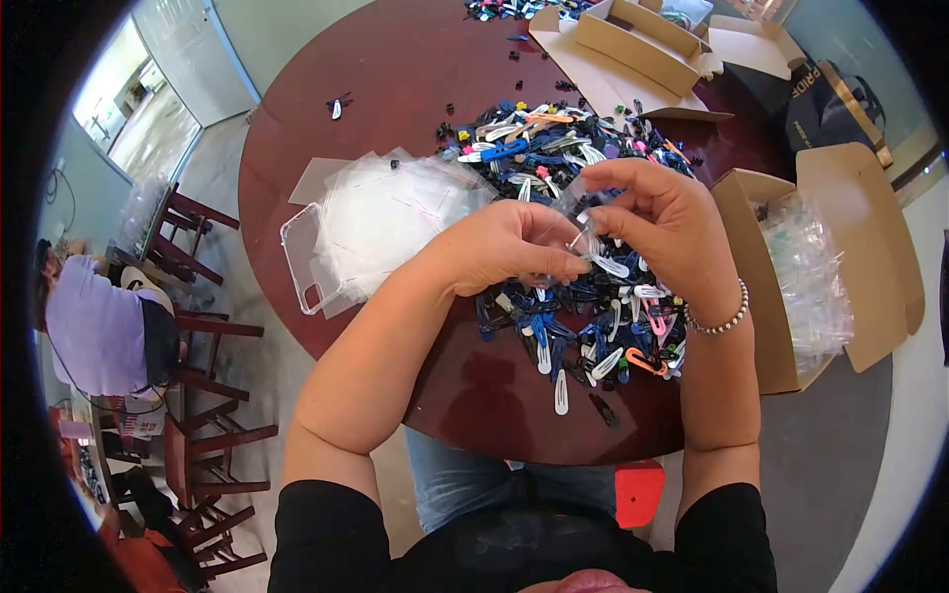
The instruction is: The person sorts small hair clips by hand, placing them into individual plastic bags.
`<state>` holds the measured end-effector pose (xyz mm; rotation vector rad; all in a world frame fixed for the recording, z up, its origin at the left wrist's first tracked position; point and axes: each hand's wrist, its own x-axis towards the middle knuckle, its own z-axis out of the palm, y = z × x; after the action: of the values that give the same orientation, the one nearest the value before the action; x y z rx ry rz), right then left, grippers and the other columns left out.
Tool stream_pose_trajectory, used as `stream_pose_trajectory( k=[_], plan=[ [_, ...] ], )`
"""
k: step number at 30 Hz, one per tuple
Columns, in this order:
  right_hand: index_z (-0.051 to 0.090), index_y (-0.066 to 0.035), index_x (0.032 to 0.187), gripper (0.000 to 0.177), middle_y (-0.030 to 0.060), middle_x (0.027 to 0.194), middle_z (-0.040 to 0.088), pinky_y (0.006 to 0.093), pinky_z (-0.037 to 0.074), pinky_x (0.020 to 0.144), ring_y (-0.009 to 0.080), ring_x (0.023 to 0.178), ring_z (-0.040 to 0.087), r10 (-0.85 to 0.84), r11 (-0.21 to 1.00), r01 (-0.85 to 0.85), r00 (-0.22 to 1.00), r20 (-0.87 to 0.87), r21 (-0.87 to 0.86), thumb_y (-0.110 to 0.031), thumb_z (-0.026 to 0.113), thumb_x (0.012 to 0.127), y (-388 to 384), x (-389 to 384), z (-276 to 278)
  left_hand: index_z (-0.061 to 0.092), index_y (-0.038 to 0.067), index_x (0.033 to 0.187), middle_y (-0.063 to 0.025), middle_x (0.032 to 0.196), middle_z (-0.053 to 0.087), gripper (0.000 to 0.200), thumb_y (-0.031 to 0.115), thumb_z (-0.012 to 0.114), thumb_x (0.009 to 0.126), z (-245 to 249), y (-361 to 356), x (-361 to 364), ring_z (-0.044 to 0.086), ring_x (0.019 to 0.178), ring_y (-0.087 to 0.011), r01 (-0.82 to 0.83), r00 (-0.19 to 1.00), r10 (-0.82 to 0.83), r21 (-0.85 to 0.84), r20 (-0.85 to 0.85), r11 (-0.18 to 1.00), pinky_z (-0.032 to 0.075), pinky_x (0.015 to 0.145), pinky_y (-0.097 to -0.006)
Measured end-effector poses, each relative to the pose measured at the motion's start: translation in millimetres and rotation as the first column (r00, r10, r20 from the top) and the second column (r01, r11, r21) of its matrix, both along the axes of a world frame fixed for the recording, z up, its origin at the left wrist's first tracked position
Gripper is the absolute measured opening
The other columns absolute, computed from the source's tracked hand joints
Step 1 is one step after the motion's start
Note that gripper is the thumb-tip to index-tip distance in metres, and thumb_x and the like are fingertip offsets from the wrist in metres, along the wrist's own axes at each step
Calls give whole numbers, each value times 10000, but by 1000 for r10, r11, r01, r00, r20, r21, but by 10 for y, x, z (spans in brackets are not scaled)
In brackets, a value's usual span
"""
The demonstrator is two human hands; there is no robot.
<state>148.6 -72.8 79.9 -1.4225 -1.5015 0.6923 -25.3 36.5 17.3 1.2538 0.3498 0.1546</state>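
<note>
Over one hair-clip heap (583, 306), left hand (509, 247) and right hand (664, 219) fingers pinch one clear bag (576, 206).

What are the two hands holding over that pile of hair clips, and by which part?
A small clear plastic bag, pinched at its edges between the fingertips of the left hand and the right hand. Whether anything is inside it cannot be told.

Middle of hair clip pile (593, 336) hidden under left hand (509, 247) and right hand (662, 222). Pinched clear bag (576, 203) partly covered, contents unreadable. Dark bit (338, 105) on table (395, 59) too small to identify. Top cardboard box (633, 44) cut by frame edge.
</note>
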Motion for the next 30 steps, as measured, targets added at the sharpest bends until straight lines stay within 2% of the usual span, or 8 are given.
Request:
stream_pose_trajectory(
  k=[5,7,13,16,17,20,23,30],
  plan=[
    [661,10,1085,222,20,917,683,186,499,682,43,757,606,-70,998,69,995,73,13,5,660,863,-85,77,-41,642,10,1080,-70,892,691,303,122,750,820,-59,22,27,629,778,-104,45,998,-46,21,50,999,476,651,-229],
    [691,-6,1003,145,-10,742,643,183,456,602,35,687,591,-136,974,147,988,-76,171,-45,669,865,-127,104,-79,632,8,1097,-73,892,687,296,152,720,853,-45,16,32,630,776,-119,-5,998,6,-26,61,1000,481,662,-239],
    [683,12,1001,125,1,855,669,185,460,620,45,678,567,-194,979,196,980,-47,47,-42,653,893,-378,350,-352,654,60,1039,-68,942,687,297,335,625,933,-41,44,30,632,897,-139,-111,991,118,-116,62,987,505,746,-311],
    [684,-20,968,187,33,863,674,234,463,585,76,635,572,-162,980,190,938,306,-66,-56,741,794,-441,425,-468,632,47,1099,-85,984,688,347,359,585,953,-56,73,39,637,933,-157,-98,985,119,-171,122,980,502,777,-310],
    [684,-20,968,187,33,863,674,234,463,585,76,635,572,-161,980,190,940,302,-68,-56,741,794,-454,437,-478,615,36,1133,-92,1007,687,388,380,571,958,-52,75,44,639,950,-165,-119,981,144,-179,131,977,499,784,-307],
    [675,-59,969,270,74,952,638,324,500,625,238,673,619,-48,997,75,751,659,-12,-100,767,718,-465,327,-489,585,16,1186,-101,1036,685,460,416,558,960,-50,76,54,640,976,-177,-155,973,184,-201,137,967,495,794,-301],
    [657,-63,934,219,69,887,627,366,501,648,275,745,631,-25,999,33,613,790,5,-115,743,740,-450,207,-519,576,12,1201,-100,1042,684,507,456,549,957,-38,76,52,637,991,-179,-174,971,204,-212,126,962,490,799,-298],
    [635,-39,848,78,97,806,616,373,490,636,295,715,625,-72,997,60,720,691,41,-95,672,808,-405,322,-628,584,21,1198,-100,1040,680,512,469,547,952,-37,73,52,631,965,-165,-167,980,177,-112,94,980,488,790,-303]
  ],
)
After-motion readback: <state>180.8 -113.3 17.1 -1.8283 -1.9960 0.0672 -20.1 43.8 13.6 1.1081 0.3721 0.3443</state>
